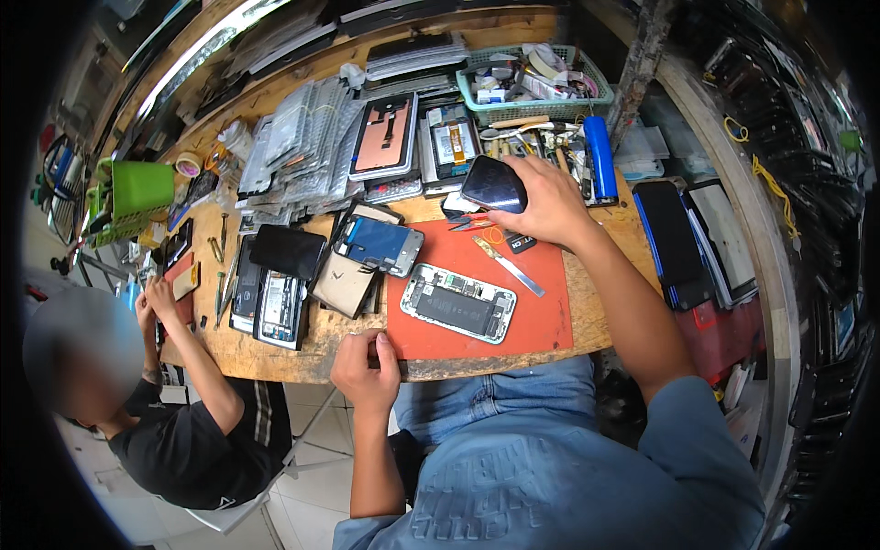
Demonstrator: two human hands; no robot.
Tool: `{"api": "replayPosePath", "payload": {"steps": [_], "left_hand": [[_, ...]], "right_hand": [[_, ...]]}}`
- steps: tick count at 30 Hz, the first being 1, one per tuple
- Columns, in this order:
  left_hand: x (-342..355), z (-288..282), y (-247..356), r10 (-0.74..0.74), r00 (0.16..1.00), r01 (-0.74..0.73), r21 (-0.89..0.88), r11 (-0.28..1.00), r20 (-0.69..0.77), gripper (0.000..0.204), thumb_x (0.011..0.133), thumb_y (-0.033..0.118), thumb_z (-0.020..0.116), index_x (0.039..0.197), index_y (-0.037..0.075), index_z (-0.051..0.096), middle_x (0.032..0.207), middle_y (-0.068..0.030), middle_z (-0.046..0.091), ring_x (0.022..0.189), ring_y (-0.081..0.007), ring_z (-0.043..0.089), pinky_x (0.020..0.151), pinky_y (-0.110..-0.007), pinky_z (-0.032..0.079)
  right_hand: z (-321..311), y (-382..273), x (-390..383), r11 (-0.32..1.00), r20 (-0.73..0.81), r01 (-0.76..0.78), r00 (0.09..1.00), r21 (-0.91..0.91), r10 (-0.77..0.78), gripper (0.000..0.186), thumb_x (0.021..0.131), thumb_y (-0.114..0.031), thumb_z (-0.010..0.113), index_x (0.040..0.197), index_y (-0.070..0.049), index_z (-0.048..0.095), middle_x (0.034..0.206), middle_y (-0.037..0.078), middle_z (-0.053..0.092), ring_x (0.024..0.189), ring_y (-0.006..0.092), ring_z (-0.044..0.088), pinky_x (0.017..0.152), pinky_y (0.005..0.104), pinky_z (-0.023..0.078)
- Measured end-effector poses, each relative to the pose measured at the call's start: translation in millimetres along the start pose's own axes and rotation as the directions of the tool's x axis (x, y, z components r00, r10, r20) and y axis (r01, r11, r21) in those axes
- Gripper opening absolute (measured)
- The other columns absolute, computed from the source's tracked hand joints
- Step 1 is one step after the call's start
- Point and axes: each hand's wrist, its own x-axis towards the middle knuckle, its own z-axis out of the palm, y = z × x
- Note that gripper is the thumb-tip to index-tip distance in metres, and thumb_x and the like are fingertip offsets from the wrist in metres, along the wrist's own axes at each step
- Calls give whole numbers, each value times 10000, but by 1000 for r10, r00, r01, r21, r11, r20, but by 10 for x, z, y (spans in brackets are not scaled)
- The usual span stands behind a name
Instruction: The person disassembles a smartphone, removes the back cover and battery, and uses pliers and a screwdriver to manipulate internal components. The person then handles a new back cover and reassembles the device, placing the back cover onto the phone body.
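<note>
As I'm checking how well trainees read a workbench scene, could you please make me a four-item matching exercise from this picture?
1. Left hand
2. Right hand
3. Opened phone
4. Blue cylinder

A. Lying on the red mat
B. Just right of the loose tools
C. Curled at the near edge of the bench
D. Grasping a dark glossy object

Pairs: 1-C, 2-D, 3-A, 4-B

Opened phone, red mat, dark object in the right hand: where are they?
Opened phone [458, 305], head view: black strip inside.
Red mat [546, 325], head view: bare lower right part.
Dark object [493, 185], head view: glossy face.
</note>
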Motion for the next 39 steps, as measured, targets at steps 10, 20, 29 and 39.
{"api": "replayPosePath", "payload": {"steps": [10,20,29,39], "left_hand": [[297,-124,937,166,874,-193,11,981,457,428,926,222,791,1296,44,673,1127,-175,673,974,-368,675,819,-462,542],[-7,103,1253,-33,909,-99,291,951,416,925,918,545,787,1561,-31,454,1427,-342,540,1384,-503,500,1132,-563,410],[261,117,765,68,912,-140,150,979,405,792,854,337,884,1484,-2,544,1412,-239,635,1340,-432,566,1136,-514,435],[284,-97,488,78,991,-88,91,992,111,189,908,97,783,1078,72,705,909,-100,675,858,-312,660,742,-440,492]], "right_hand": [[3,33,15,999,2,28,1000,16,-28,857,748,-466,916,1427,-38,615,1308,188,681,1221,389,662,1061,477,525],[60,106,-1,991,-60,132,990,12,-131,827,739,-495,915,1364,-31,635,1189,198,684,1164,387,673,1004,494,546],[6,115,-20,994,-30,110,994,20,-109,821,753,-479,916,1368,-14,633,1214,209,679,1192,386,665,1016,486,541],[-14,37,-20,987,-45,154,987,39,-153,797,757,-475,908,1356,-18,647,1211,199,687,1170,386,666,1022,475,528]]}}
